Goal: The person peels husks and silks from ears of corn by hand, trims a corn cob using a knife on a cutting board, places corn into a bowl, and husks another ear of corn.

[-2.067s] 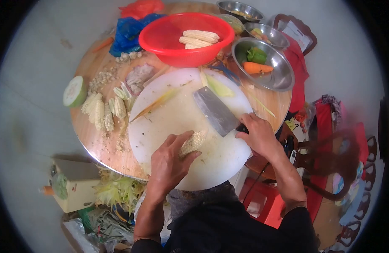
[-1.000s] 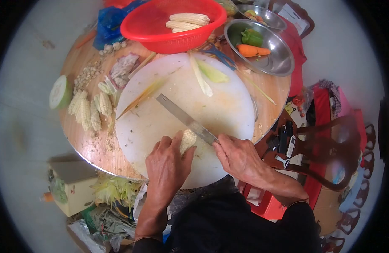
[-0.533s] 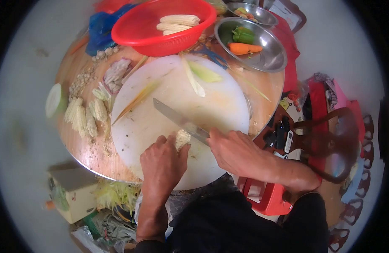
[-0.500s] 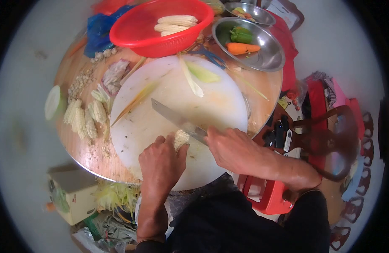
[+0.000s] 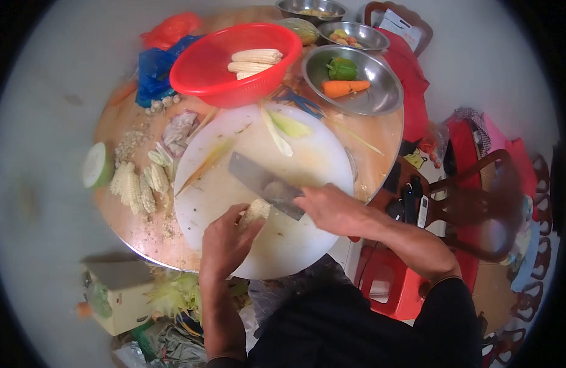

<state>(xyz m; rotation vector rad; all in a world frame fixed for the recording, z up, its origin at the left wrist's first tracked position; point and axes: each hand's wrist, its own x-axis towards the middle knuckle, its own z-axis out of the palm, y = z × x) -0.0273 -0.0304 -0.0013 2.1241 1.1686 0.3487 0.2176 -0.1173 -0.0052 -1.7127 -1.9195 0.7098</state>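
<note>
My left hand [image 5: 227, 238] grips a short piece of pale corn cob [image 5: 256, 212] near the front of the round white cutting board [image 5: 295, 248]. In my right hand [image 5: 329, 208] is a cleaver [image 5: 249, 172], its broad blade lying tilted over the board and pointing away to the left. The blade sits just beyond the corn, apart from it. Strips of corn husk [image 5: 281, 144] lie on the far part of the board, with a brownish leaf strip [image 5: 203, 162] on its left.
Left of the board are cut corn pieces [image 5: 134, 190], crumbs and a halved green gourd [image 5: 98, 164]. A red colander [image 5: 234, 92] with corn cobs stands behind. At back right, a steel bowl [image 5: 387, 92] holds a carrot [image 5: 345, 88] and green pepper [image 5: 342, 69].
The cleaver has turned from edge-down beside the corn to showing its flat face, and is now off the corn. My left hand has tilted the corn. The whole view has shifted slightly.
</note>
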